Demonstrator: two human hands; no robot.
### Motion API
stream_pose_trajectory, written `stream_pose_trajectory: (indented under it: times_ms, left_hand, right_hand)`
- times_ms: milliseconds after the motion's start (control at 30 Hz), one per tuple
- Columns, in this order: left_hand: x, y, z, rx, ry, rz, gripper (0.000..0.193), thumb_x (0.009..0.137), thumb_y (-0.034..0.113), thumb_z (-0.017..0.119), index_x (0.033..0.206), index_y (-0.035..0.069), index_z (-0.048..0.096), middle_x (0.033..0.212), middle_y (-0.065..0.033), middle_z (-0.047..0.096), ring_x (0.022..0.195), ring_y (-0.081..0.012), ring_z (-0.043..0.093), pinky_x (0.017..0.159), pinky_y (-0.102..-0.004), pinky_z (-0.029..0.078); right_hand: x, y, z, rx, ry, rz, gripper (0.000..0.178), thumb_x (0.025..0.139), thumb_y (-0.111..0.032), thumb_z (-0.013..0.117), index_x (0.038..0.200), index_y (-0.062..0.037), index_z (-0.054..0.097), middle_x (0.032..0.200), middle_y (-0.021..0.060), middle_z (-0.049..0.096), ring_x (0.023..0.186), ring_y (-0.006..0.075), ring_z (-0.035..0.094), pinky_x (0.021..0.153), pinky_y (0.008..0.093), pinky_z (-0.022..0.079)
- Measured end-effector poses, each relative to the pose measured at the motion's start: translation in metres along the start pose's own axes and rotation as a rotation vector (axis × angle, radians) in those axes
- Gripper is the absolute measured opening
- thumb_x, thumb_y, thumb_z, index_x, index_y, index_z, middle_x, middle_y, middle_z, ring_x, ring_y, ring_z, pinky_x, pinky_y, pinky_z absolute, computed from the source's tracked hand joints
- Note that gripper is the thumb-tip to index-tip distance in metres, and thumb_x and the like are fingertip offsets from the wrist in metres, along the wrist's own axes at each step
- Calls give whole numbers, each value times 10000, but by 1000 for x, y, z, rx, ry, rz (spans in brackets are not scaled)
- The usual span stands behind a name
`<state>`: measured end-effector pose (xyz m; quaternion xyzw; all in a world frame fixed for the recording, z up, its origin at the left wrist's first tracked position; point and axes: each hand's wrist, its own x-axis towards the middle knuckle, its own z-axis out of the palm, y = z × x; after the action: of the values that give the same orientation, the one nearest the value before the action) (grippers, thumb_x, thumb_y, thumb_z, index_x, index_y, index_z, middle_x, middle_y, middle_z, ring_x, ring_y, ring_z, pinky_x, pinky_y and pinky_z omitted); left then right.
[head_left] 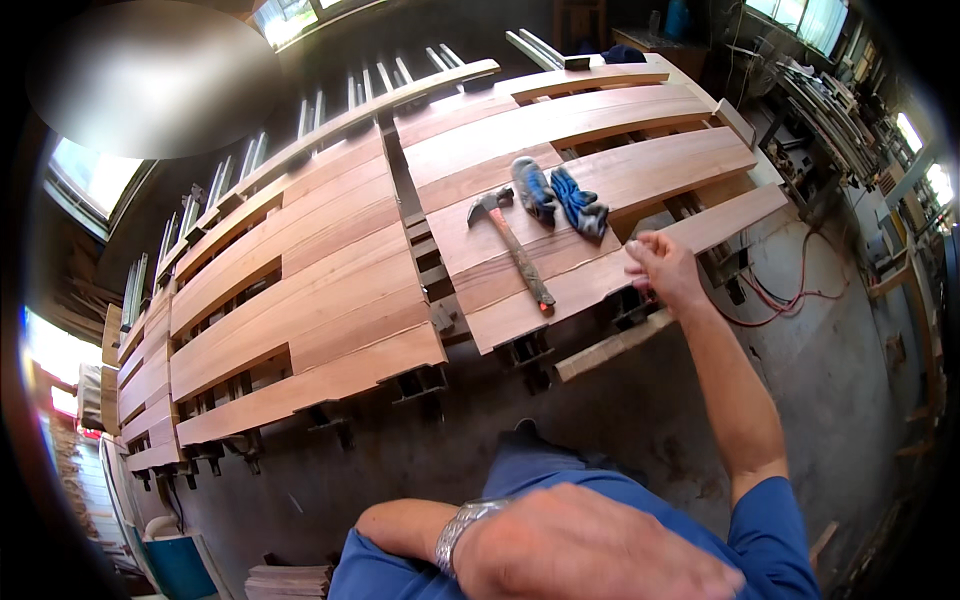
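Note:
My right hand (662,268) reaches over the near edge of a wooden panel (470,265) made of pale reddish boards. Its fingers are curled into a pinch just above a board; whatever they hold, if anything, is too small to make out. Close to the camera is my left hand (590,545), held in front of my body with a metal-band watch (465,525) at the wrist; its fingers are smeared by motion. A claw hammer (515,250) lies on the panel, left of my right hand. Beyond it rests a pair of blue and grey work gloves (560,195).
Another slatted panel (330,270) lies to the left, on metal supports with gaps between. Metal bars (400,72) stick out along the far side. A loose wooden strip (612,345) juts out below the near edge. A red hose (795,305) curls on the floor at right.

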<state>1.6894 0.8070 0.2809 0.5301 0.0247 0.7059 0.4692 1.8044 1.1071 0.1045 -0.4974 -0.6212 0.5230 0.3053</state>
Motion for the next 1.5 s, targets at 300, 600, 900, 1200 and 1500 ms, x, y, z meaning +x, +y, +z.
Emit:
stream_pose_trajectory:
  times_ms: [300,600,900,1200,1500]
  left_hand:
    - [26,-24,1,-45,-36,92,174,974,47,650,1017,-89,750,999,-233,753,879,-340,762,778,-412,630]
    - [-161,-187,-102,415,-264,-1370,442,1056,356,581,1333,21,663,1210,-153,726,1132,-241,687,1000,-340,514]
    - [-339,-227,-192,281,-807,-1520,557,1079,462,463,1477,86,563,1548,-161,521,1461,-283,451,1205,-381,338]
    - [-293,-446,-118,1019,-768,-1584,426,1029,350,597,1326,47,630,1115,-181,758,972,-281,736,866,-399,566]
    - [-298,-568,25,1005,-1809,-872,365,1006,335,634,1232,48,648,1021,-175,766,867,-282,738,746,-422,579]
  right_hand:
    - [-152,211,-74,16,137,404,190,976,-196,692,873,-37,669,702,33,667,584,111,644,503,264,503]
    - [-533,371,-28,320,204,1397,662,983,-666,551,898,-30,710,610,37,507,529,187,497,492,375,440]
    - [-608,399,37,639,300,1371,621,992,-627,566,1008,-19,692,724,68,592,621,201,567,537,389,463]
    - [-657,459,-123,693,1031,981,491,1001,-459,657,1166,3,655,925,129,704,761,203,687,627,344,562]
    - [-772,471,-138,1174,1439,978,451,967,-393,719,1171,2,645,1004,150,729,785,250,740,730,404,627]
